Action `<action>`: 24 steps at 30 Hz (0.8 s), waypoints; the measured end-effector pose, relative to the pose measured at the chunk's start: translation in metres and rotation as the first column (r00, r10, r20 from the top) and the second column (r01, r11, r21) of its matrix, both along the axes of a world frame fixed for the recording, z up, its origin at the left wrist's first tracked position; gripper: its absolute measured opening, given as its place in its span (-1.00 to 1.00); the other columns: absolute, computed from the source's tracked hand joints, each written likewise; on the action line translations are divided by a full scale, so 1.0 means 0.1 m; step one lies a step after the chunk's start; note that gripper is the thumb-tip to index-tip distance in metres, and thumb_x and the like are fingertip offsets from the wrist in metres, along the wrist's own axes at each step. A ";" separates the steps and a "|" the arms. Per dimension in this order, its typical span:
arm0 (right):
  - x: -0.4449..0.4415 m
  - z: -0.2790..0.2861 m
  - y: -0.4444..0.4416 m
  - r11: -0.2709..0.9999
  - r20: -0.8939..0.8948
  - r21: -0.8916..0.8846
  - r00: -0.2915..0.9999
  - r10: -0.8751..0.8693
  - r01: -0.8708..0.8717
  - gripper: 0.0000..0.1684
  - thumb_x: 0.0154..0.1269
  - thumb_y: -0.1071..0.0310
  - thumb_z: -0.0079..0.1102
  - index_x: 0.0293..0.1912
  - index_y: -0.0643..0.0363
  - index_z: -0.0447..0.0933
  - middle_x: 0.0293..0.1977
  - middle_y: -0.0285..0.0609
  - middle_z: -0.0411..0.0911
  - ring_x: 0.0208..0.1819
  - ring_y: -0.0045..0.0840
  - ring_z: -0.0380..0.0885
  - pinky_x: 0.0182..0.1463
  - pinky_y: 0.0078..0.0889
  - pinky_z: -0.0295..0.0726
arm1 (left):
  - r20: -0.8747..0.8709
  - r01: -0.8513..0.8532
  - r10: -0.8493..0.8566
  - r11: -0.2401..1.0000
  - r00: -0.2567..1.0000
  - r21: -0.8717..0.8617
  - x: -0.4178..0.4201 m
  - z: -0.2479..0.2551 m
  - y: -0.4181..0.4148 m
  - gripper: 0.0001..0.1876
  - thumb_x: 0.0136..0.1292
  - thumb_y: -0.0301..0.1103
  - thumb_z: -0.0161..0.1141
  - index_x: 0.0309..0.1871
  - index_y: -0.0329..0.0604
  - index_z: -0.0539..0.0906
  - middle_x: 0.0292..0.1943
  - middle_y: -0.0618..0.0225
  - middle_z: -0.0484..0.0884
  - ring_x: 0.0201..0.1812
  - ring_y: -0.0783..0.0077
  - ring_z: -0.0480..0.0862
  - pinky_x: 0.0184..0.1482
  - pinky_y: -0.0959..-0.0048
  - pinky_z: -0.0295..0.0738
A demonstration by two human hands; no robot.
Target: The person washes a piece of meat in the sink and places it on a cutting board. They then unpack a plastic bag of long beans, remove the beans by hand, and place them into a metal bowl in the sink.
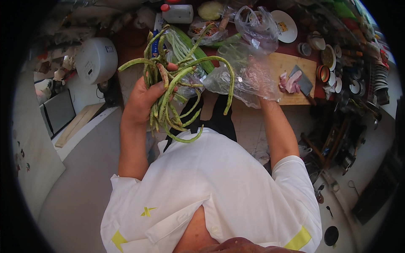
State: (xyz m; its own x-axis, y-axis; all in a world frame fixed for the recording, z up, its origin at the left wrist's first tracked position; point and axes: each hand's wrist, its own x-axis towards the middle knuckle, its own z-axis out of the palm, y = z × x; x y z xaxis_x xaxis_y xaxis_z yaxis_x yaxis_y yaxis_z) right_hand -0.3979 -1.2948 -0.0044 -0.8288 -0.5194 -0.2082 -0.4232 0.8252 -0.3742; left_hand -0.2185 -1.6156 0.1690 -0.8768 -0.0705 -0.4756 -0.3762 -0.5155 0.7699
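A loose bunch of long green beans (169, 101), some with brown speckles, is gripped in my left hand (144, 96). Several curl out over the fingers and hang down in front of my shirt. My right hand (258, 74) shows blurred through a clear plastic bag (227, 82), and the wrist comes out at the bag's near edge. Film hides the fingers of that hand. Beside it, a wooden cutting board (278, 58) carries pieces of raw meat (292, 83) and a cleaver (302, 80).
Behind the beans lie a long green gourd (205, 63) and paler beans (178, 44) in plastic. A red-capped jug (178, 14), another plastic bag (258, 30) and a white plate (286, 27) stand farther back. Bowls and jars (323, 73) crowd the right. A white appliance (96, 60) is at left.
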 end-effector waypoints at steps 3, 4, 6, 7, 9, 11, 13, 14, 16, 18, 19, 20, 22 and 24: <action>0.39 -0.32 -0.13 0.993 -0.147 -0.102 0.988 0.042 -0.057 -0.56 0.08 0.28 0.28 -0.03 0.25 0.59 -0.05 0.11 0.62 0.02 0.02 0.56 0.14 -0.01 0.53 | 0.013 0.002 -0.002 1.000 1.000 0.006 0.02 -0.03 0.00 -0.53 0.34 -0.37 0.15 0.29 -0.32 0.46 -0.07 0.29 0.64 -0.12 0.56 0.65 -0.13 0.57 0.56; 0.42 -0.40 -0.19 0.979 -0.169 -0.204 0.985 -0.026 -0.009 -0.57 0.06 0.30 0.29 -0.05 0.25 0.60 -0.07 0.11 0.62 0.00 0.02 0.57 0.13 -0.01 0.53 | 0.019 -0.001 0.001 1.000 1.000 0.005 0.03 -0.02 0.01 -0.53 0.34 -0.37 0.15 0.29 -0.32 0.46 -0.08 0.29 0.65 -0.12 0.56 0.65 -0.13 0.57 0.55; 0.39 -0.46 -0.18 0.991 -0.231 -0.102 0.971 0.061 -0.086 -0.59 0.01 0.29 0.32 -0.10 0.24 0.62 -0.11 0.11 0.62 -0.01 0.02 0.56 0.13 0.00 0.52 | 0.023 -0.003 0.003 1.000 1.000 0.003 0.06 -0.02 0.00 -0.53 0.35 -0.36 0.15 0.29 -0.32 0.46 -0.10 0.29 0.65 -0.13 0.56 0.65 -0.14 0.57 0.55; 0.37 -0.47 -0.20 0.991 -0.261 -0.053 0.959 0.107 -0.124 -0.59 -0.01 0.29 0.34 -0.12 0.23 0.63 -0.13 0.11 0.63 -0.01 0.03 0.55 0.13 0.01 0.52 | 0.021 -0.003 0.003 1.000 1.000 0.001 0.07 -0.04 0.00 -0.53 0.35 -0.36 0.15 0.29 -0.32 0.46 -0.11 0.29 0.65 -0.13 0.56 0.65 -0.15 0.57 0.55; 0.30 -0.40 -0.20 0.996 -0.048 -0.085 0.999 0.021 -0.025 -0.68 0.03 0.33 0.26 -0.18 0.25 0.65 -0.14 0.16 0.61 0.04 0.12 0.49 0.20 0.06 0.44 | 0.025 0.003 -0.003 1.000 1.000 0.001 0.10 -0.07 -0.02 -0.53 0.35 -0.35 0.16 0.29 -0.31 0.47 -0.12 0.29 0.66 -0.13 0.56 0.65 -0.15 0.57 0.55; 0.19 -0.25 -0.25 0.994 -0.079 -0.091 0.996 0.049 -0.057 -0.64 0.03 0.34 0.26 -0.13 0.25 0.62 -0.12 0.17 0.60 0.01 0.10 0.52 0.18 0.02 0.47 | 0.034 0.014 -0.014 1.000 0.999 -0.004 0.13 -0.08 -0.05 -0.54 0.35 -0.35 0.16 0.29 -0.31 0.47 -0.12 0.29 0.66 -0.14 0.57 0.65 -0.14 0.57 0.55; 0.14 -0.30 -0.24 0.995 -0.120 -0.082 0.992 0.049 -0.059 -0.57 0.00 0.27 0.33 -0.09 0.23 0.61 -0.10 0.16 0.59 -0.01 0.06 0.55 0.15 0.00 0.51 | 0.037 0.026 -0.025 0.999 0.999 -0.025 0.14 -0.09 -0.06 -0.54 0.35 -0.36 0.16 0.29 -0.31 0.47 -0.12 0.29 0.66 -0.14 0.58 0.65 -0.11 0.57 0.54; 0.06 -0.44 -0.27 0.996 -0.148 -0.068 0.988 0.042 -0.053 -0.50 -0.02 0.21 0.40 -0.06 0.22 0.61 -0.09 0.14 0.59 -0.02 0.04 0.56 0.13 0.00 0.54 | 0.039 0.030 -0.029 0.999 0.999 -0.036 0.15 -0.09 -0.06 -0.54 0.35 -0.36 0.16 0.29 -0.31 0.47 -0.11 0.30 0.66 -0.14 0.58 0.65 -0.10 0.57 0.54; -0.17 -0.70 -0.35 0.999 -0.042 0.024 0.999 0.023 -0.022 -0.38 0.01 0.13 0.45 0.05 0.22 0.57 -0.02 0.18 0.56 0.07 0.00 0.55 0.16 -0.01 0.55 | 0.048 0.043 -0.042 0.999 0.998 -0.030 0.13 -0.10 -0.07 -0.55 0.35 -0.37 0.16 0.28 -0.31 0.48 -0.10 0.31 0.66 -0.12 0.57 0.64 -0.06 0.57 0.54; -0.22 -0.72 -0.39 0.991 0.006 0.124 0.999 0.043 -0.043 -0.36 0.04 0.15 0.43 0.10 0.23 0.53 0.03 0.17 0.55 0.11 0.00 0.54 0.19 -0.03 0.55 | 0.060 0.039 -0.036 0.998 0.998 -0.041 0.15 -0.10 -0.07 -0.55 0.36 -0.38 0.15 0.28 -0.31 0.48 -0.09 0.31 0.66 -0.10 0.57 0.64 -0.02 0.56 0.53; -0.23 -0.70 -0.44 0.983 0.031 0.174 0.998 0.054 -0.059 -0.34 0.05 0.16 0.42 0.13 0.23 0.51 0.06 0.17 0.54 0.12 0.00 0.53 0.21 -0.03 0.54 | 0.066 0.031 -0.027 0.998 0.997 -0.055 0.16 -0.09 -0.06 -0.56 0.35 -0.39 0.15 0.28 -0.32 0.49 -0.08 0.32 0.65 -0.08 0.57 0.63 0.00 0.55 0.52; -0.21 -0.75 -0.45 0.988 0.028 0.147 0.999 0.040 -0.044 -0.34 0.07 0.16 0.39 0.15 0.22 0.49 0.08 0.16 0.53 0.13 0.00 0.53 0.23 -0.05 0.53 | 0.072 0.024 -0.019 0.997 0.997 -0.068 0.18 -0.08 -0.05 -0.56 0.35 -0.39 0.15 0.28 -0.32 0.49 -0.07 0.32 0.65 -0.07 0.56 0.63 0.02 0.54 0.52; -0.20 -0.89 -0.37 0.994 0.010 0.107 1.000 0.005 -0.006 -0.33 0.11 0.16 0.35 0.20 0.21 0.46 0.12 0.14 0.52 0.15 -0.01 0.52 0.26 -0.09 0.52 | 0.072 0.036 -0.032 0.998 0.997 -0.055 0.18 -0.10 -0.06 -0.56 0.35 -0.39 0.14 0.27 -0.31 0.49 -0.06 0.35 0.64 -0.06 0.58 0.60 0.04 0.55 0.49; -0.22 -0.95 -0.24 1.000 -0.009 0.004 1.000 0.022 -0.022 -0.26 0.12 0.13 0.33 0.28 0.13 0.39 0.18 0.09 0.51 0.20 -0.03 0.50 0.29 -0.11 0.50 | 0.067 0.041 -0.038 0.998 0.997 -0.056 0.18 -0.10 -0.06 -0.56 0.35 -0.39 0.14 0.27 -0.31 0.50 -0.07 0.38 0.63 -0.06 0.60 0.58 0.05 0.56 0.46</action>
